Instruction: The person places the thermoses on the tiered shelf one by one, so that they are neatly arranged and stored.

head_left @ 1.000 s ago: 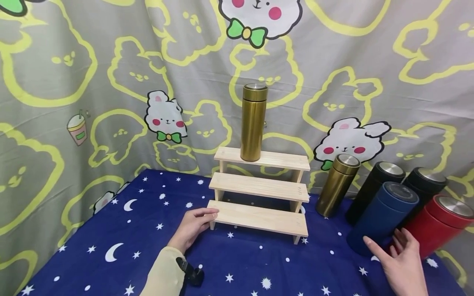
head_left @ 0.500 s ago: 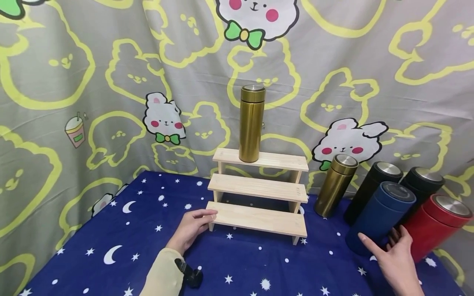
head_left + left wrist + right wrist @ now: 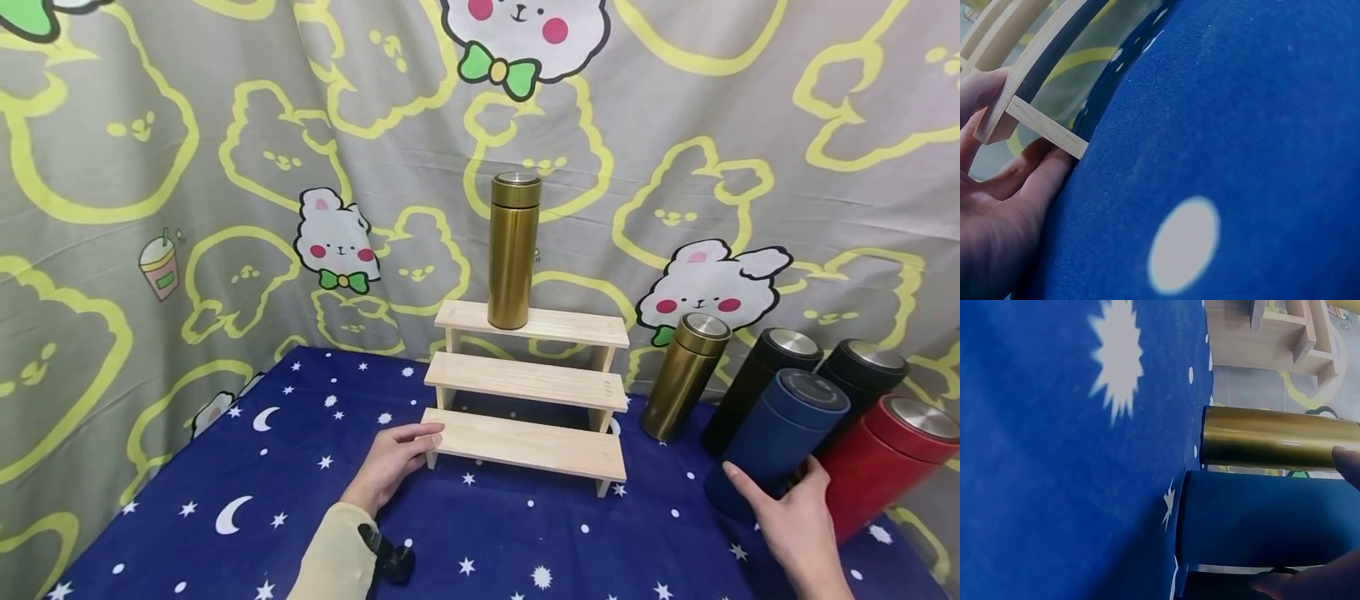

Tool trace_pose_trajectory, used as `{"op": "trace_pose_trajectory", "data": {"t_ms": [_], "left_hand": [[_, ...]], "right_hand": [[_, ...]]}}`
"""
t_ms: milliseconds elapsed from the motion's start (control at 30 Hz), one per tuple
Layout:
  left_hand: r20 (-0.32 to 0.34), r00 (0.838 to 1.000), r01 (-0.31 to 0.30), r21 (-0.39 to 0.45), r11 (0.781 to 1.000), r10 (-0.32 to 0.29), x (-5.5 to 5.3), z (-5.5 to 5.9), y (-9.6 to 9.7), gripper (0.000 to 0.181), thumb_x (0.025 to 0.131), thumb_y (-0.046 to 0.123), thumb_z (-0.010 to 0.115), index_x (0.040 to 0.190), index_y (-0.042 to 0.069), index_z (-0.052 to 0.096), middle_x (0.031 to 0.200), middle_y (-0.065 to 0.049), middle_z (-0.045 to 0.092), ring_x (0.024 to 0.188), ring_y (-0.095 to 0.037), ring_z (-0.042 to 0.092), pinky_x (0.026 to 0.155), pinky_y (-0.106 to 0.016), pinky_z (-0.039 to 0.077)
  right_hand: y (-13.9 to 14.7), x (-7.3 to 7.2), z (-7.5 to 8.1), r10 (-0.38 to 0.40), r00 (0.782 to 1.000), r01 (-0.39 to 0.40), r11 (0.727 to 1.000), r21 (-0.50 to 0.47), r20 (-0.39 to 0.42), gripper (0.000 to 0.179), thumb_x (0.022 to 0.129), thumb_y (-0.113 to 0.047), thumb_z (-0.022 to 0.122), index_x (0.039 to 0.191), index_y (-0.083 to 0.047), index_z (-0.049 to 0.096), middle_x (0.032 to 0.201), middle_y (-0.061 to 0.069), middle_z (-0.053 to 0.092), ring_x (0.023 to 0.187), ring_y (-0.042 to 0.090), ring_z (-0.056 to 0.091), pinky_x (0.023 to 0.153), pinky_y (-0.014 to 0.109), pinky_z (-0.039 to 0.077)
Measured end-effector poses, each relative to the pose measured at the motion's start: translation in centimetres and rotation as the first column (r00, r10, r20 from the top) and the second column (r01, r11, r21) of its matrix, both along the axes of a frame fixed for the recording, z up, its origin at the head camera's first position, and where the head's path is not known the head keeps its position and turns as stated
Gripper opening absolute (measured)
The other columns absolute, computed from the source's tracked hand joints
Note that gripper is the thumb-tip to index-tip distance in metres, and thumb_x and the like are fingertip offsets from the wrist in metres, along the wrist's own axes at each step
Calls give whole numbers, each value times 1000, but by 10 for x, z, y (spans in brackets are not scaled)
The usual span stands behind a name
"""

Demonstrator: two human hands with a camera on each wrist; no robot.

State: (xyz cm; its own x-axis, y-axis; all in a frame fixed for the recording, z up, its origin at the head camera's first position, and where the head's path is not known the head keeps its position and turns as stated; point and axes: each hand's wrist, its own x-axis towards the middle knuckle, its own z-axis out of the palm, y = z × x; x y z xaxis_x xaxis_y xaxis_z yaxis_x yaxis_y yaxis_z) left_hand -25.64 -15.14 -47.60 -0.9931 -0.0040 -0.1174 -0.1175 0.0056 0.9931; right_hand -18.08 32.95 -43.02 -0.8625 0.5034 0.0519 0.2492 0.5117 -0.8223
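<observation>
The left grip (image 3: 386,463) pinches the wooden stand (image 3: 528,381); right grip (image 3: 798,518) wraps a blue bottle (image 3: 780,437) (lid marks (image 3: 812,390) illegible).

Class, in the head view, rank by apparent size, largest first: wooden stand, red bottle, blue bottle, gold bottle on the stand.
1. Wooden stand
2. Red bottle and blue bottle: look too alike to rank
3. Gold bottle on the stand

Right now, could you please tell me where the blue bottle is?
In the head view, the blue bottle is at right, just left of the red bottle, with two black bottles behind.
</observation>
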Motion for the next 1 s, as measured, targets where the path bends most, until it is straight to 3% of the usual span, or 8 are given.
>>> {"op": "trace_pose_trajectory", "data": {"t_ms": [167,267,400,600,700,800,1000], "left_hand": [[12,1000,-6,26,1000,5,1,-1,3,32,85,19,79,113,3,74,128,-16,61,109,-23,61,95,-44,48],[3,1000,-7,35,999,7,2,0,5,32,86,18,78,114,2,73,128,-16,60,109,-23,61,95,-44,48],[-5,1000,-18,27,999,18,3,2,4,33,87,17,77,115,1,72,129,-16,60,109,-23,61,95,-45,48],[5,1000,-20,9,1000,20,2,0,1,33,86,19,78,114,3,73,128,-15,61,109,-22,61,95,-44,48],[7,1000,-17,2,1000,17,1,-1,1,33,85,21,79,113,4,74,127,-15,61,110,-23,61,95,-43,48],[13,1000,-26,-7,1000,26,1,-1,0,32,84,21,79,112,5,74,126,-14,62,109,-23,61,94,-42,49],[9,1000,-26,12,1000,26,-1,1,1,32,85,18,79,112,2,74,124,-15,62,107,-22,62,94,-41,49]], "right_hand": [[5,-3,-4,0,1000,0,1000,-14,-15,97,91,-39,68,150,8,6,137,39,37,123,50,40,96,59,34],[6,-4,-5,-12,999,12,1000,-4,-30,89,93,-36,66,149,8,13,134,37,41,120,47,44,88,47,39],[5,-5,-7,-28,998,29,999,19,-58,79,93,-35,66,145,8,24,129,35,48,114,44,49,75,30,37],[4,-8,-8,-39,998,41,999,28,-48,76,93,-37,67,140,10,31,127,35,50,109,42,51,75,32,42],[7,-8,-5,-37,998,40,998,53,-50,73,90,-37,71,135,10,38,116,33,57,90,27,60,67,26,44],[9,-6,-3,-38,998,42,995,85,-48,71,87,-39,75,130,8,43,102,27,64,73,12,55,56,20,41],[10,-4,2,-59,998,58,995,85,10,83,87,-46,73,136,10,37,112,29,57,91,32,54,56,23,39]]}}
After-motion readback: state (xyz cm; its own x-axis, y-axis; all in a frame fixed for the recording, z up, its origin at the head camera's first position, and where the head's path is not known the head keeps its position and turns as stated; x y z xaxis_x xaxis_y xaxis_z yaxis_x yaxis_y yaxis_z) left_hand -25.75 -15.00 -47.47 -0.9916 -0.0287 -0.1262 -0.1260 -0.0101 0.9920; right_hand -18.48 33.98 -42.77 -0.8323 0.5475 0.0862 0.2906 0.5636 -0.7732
